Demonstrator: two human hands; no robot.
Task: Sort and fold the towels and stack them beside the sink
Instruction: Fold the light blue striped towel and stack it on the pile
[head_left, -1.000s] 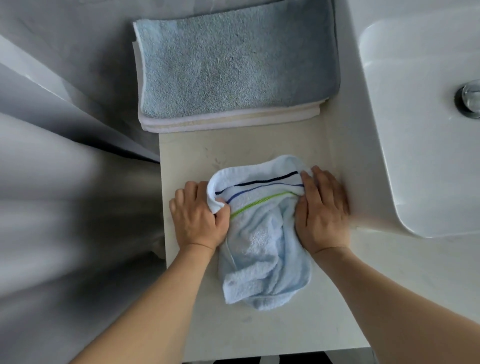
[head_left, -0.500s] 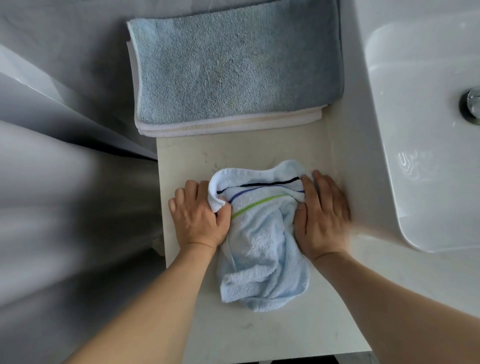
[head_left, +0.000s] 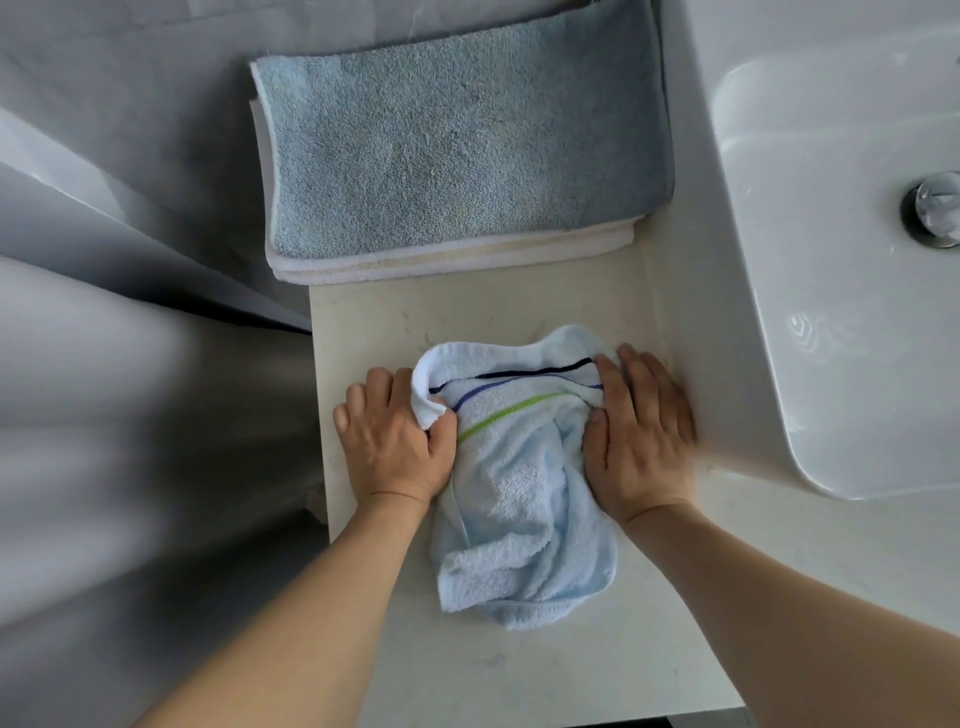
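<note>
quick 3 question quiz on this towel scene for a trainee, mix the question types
1. True or false: the left hand pinches a corner of the striped towel.
2. Which towel tops the folded stack? A) grey-blue towel B) white C) green
3. Fill in: the right hand lies flat on the striped towel's ____ edge, next to the sink.

Key: 1 true; 2 A; 3 right
</note>
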